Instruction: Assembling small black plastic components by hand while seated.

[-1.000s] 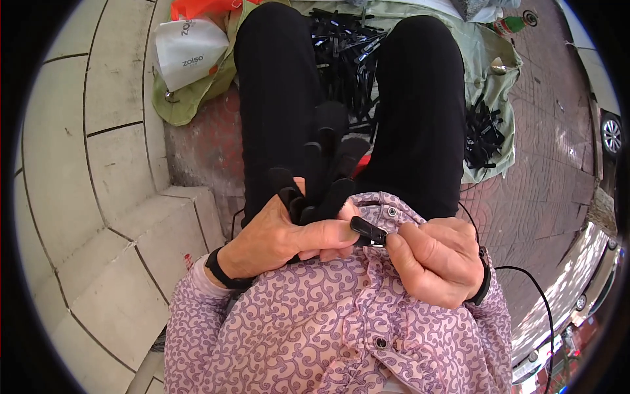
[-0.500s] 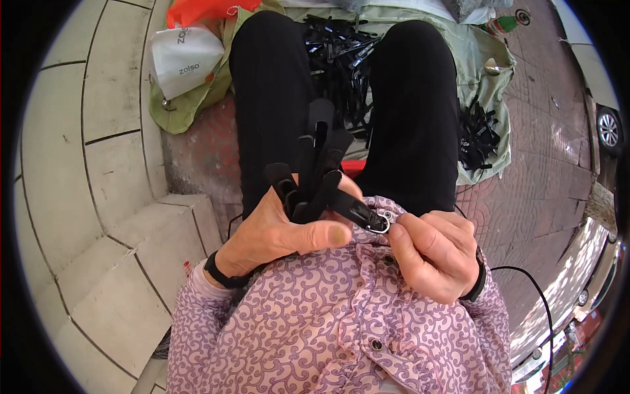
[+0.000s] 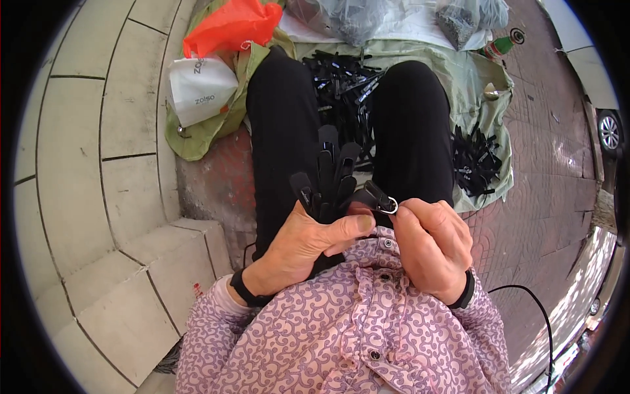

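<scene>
Right hand (image 3: 434, 248) pinches metal ring (image 3: 394, 205), fingertips together. Left of ring: left hand (image 3: 303, 238) clamps fingers around black strips (image 3: 327, 172).

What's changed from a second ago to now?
The black piece has shifted away from the body; the left hand's thumb has come off it. Its metal loop now shows at the right hand's pinched fingertips. Unchanged: left hand holding the black bunch.

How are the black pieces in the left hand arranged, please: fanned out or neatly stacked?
Fanned out: the black pieces spread from the left hand, with gaps between several rounded ends.
</scene>
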The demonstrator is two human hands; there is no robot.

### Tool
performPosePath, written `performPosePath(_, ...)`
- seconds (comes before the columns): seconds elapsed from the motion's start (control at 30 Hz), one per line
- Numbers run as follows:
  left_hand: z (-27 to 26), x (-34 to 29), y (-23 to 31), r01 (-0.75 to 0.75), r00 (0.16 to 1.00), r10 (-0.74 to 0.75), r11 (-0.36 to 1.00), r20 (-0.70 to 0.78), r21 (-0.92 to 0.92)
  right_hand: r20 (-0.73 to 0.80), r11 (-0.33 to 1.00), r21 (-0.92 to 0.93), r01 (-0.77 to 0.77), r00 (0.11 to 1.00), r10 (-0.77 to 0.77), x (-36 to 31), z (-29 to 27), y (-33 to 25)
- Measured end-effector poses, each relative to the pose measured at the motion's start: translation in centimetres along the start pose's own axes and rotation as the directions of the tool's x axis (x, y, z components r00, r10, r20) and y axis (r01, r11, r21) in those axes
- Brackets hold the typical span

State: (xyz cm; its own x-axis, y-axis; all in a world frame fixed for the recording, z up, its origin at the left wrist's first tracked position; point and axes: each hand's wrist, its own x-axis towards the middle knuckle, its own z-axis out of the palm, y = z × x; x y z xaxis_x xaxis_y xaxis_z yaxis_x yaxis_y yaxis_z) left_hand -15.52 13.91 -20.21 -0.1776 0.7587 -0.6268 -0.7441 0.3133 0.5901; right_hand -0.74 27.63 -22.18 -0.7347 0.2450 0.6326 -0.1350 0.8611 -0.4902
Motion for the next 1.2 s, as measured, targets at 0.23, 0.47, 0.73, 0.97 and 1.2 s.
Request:
performPosePath(0.23, 1.1, 1.3, -0.7, -0.121, 0.991, 0.113, 0.983, -0.067, -0.137, -0.085, 1.0, -0.016, -0.024, 0.996, 0.023, 0.3, 1.3, 0.3)
performPosePath(0.47, 2.3, 1.5, -0.8, -0.229, 0.96, 0.234, 0.972, -0.155, 0.048, -0.126, 0.994, 0.05, -0.098, 0.987, 0.103, 0.3, 1.9, 0.1)
performPosePath(0.73, 1.7, 2.4, -0.9, -0.299, 0.948, 0.302, 0.953, -0.103, 0.044, -0.01, 0.932, 0.143, -0.332, 0.942, 0.337, 0.8, 1.2, -0.5)
performPosePath(0.97, 1.7, 2.6, -1.1, -0.357, 0.909, 0.378, 0.924, -0.179, 0.138, 0.145, 0.37, 0.644, -0.669, 0.582, 0.8, 1.5, 0.8, -1.3)
performPosePath(1.2, 1.7, 2.4, -1.6, -0.473, 0.847, 0.527, 0.807, -0.069, 0.354, 0.438, -0.102, 0.815, -0.57, 0.491, 0.753, 2.2, 0.6, -0.1)
